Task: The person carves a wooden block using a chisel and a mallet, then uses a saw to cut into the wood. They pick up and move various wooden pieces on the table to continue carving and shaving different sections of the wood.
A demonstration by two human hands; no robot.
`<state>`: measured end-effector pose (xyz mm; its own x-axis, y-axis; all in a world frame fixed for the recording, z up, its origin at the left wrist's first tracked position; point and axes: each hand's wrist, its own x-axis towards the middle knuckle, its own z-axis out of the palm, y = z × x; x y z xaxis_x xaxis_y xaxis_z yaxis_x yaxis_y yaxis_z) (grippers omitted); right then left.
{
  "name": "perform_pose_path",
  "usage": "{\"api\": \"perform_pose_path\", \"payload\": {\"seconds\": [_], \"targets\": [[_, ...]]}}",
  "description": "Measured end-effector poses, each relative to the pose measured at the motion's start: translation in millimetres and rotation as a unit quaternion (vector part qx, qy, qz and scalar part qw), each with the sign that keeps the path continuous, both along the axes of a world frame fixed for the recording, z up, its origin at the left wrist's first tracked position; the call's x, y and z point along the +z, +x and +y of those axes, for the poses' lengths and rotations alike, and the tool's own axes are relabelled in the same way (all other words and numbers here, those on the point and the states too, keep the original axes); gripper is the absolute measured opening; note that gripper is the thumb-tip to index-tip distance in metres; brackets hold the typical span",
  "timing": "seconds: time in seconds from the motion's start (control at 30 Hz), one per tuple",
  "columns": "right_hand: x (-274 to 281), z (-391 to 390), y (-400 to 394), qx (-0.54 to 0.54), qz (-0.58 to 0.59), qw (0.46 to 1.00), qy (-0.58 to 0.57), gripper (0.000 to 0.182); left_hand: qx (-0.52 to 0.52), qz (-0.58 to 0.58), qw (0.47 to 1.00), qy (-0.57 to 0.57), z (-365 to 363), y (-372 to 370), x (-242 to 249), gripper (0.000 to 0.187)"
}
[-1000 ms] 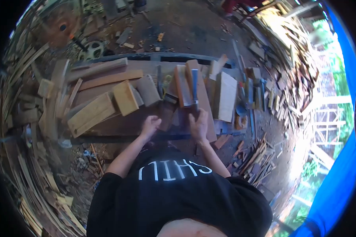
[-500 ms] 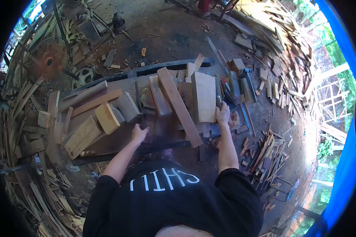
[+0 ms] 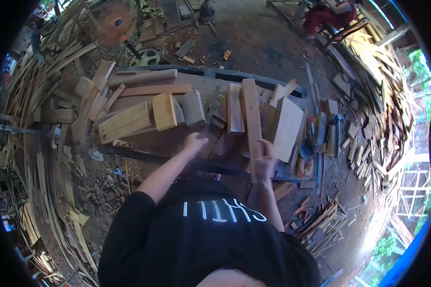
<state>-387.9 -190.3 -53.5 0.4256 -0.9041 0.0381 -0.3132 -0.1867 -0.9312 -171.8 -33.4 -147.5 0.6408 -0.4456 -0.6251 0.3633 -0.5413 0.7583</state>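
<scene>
My left hand (image 3: 196, 142) is curled low over the near side of the workbench (image 3: 172, 143), just in front of a grey-brown wood block (image 3: 193, 107). What its fingers hold, if anything, I cannot make out. Smeared by motion, my right hand (image 3: 263, 160) overlaps the near part of a long narrow board (image 3: 252, 112). To its right leans a wide pale block (image 3: 288, 129). A shorter reddish-edged piece (image 3: 235, 109) stands left of the long board. Further left lie a yellowish block (image 3: 164, 111) and a long pale block (image 3: 124, 123).
Clamps or tools with blue parts (image 3: 337, 119) sit at the bench's right end. Offcuts (image 3: 321, 217) litter the ground at right. Long wood strips (image 3: 43, 167) are piled at left. A fan (image 3: 117, 24) stands beyond the bench, and a seated person (image 3: 328, 19) is at the far right.
My right hand has left the right side of the wide pale block and moved left to the long board. My left hand stays at the bench's near side; the whole view has shifted.
</scene>
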Motion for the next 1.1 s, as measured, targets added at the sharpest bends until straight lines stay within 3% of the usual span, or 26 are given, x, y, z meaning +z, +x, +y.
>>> {"api": "perform_pose_path", "payload": {"seconds": [0.07, 0.1, 0.2, 0.27, 0.33, 0.4, 0.47, 0.6, 0.67, 0.7, 0.83, 0.87, 0.93, 1.0, 1.1], "targets": [[3.2, 27.5, 42.6, 0.152, 0.038, 0.988, -0.011, 0.021, 0.007, 0.003, 1.000, -0.006, 2.6, -3.5, -9.5, 0.028], [-24.8, 35.1, 60.3, 0.183, 0.014, 0.982, 0.044, 0.023, 0.007, 0.005, 1.000, -0.015, 2.0, -2.0, -14.9, 0.028], [-71.5, 44.7, 106.2, 0.219, 0.122, 0.961, 0.118, 0.034, 0.025, 0.002, 0.999, -0.027, 1.0, -1.5, -23.1, 0.025], [-97.0, 46.3, 128.8, 0.215, 0.135, 0.938, 0.235, 0.039, 0.041, -0.057, 0.997, -0.029, 1.9, -6.6, -44.8, 0.026], [-116.4, 49.5, 143.4, 0.198, 0.130, 0.944, 0.229, 0.039, 0.055, -0.055, 0.995, -0.069, -0.1, -11.0, -33.2, 0.032], [-121.1, 51.9, 150.2, 0.183, 0.130, 0.948, 0.227, 0.039, 0.087, 0.035, 0.991, -0.095, 1.0, -13.7, -29.1, 0.036], [-117.8, 55.0, 152.1, 0.167, 0.017, 0.910, 0.379, 0.036, 0.106, 0.046, 0.986, -0.121, 1.8, -16.6, -24.7, 0.036], [-131.0, 53.2, 148.7, 0.153, -0.031, 0.907, 0.391, 0.029, 0.025, 0.065, 0.993, -0.095, 9.5, -2.9, -12.0, 0.041], [-117.1, 56.8, 146.1, 0.106, -0.118, 0.869, 0.468, 0.023, -0.113, 0.041, 0.988, -0.094, 15.8, 11.2, -15.5, 0.045], [-123.1, 56.0, 143.3, 0.105, -0.121, 0.857, 0.489, 0.020, -0.133, 0.030, 0.985, -0.102, 22.8, 19.1, 11.8, 0.045], [-84.9, 74.8, 146.8, 0.112, -0.144, 0.808, 0.560, 0.018, -0.051, -0.027, 0.990, -0.126, 18.7, 54.0, 18.3, 0.036], [-65.3, 80.5, 153.2, 0.124, -0.136, 0.804, 0.565, 0.018, -0.060, -0.028, 0.989, -0.131, 16.4, 58.0, 20.1, 0.036], [-43.7, 90.2, 157.4, 0.213, -0.026, 0.914, 0.345, 0.021, -0.025, 0.010, 0.975, -0.220, -5.4, 79.8, 29.1, 0.022], [-33.8, 108.7, 168.2, 0.115, -0.065, 0.913, 0.385, 0.026, -0.021, 0.036, 0.969, -0.242, -14.0, 92.3, 39.3, 0.014], [-19.8, 117.7, 176.8, 0.068, -0.034, 0.957, 0.281, 0.032, -0.011, 0.073, 0.961, -0.267, -11.4, 96.6, 47.3, 0.013]]}}
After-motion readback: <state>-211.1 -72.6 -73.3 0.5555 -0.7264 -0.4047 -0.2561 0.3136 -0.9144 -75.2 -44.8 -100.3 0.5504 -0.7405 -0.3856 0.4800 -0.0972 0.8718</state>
